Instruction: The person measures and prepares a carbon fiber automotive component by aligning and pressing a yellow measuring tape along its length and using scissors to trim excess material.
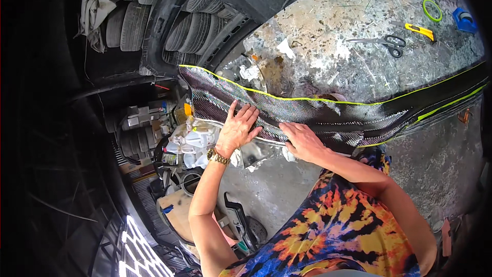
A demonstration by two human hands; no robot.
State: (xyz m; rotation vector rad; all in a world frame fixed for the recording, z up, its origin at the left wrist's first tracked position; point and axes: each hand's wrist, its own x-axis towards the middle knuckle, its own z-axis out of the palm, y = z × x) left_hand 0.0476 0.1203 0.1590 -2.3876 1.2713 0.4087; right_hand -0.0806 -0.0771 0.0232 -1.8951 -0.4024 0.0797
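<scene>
A long curved strip of dark woven, glossy carbon-fibre-like material (389,120) runs across the view, with bright yellow-green edging along parts of it. My left hand (239,129), with a metal watch at the wrist, rests spread on the strip's left half, fingertips on the weave. My right hand (302,142) lies a little further right along the lower part of the strip, fingers extended on its surface, holding nothing.
On the spattered worktop (318,25) behind lie scissors (392,43), a yellow utility knife (420,32), a green tape ring (432,10) and a blue dispenser (464,19). Stacked tyres (132,25) stand upper left; containers (187,146) and car parts (238,215) crowd below-left.
</scene>
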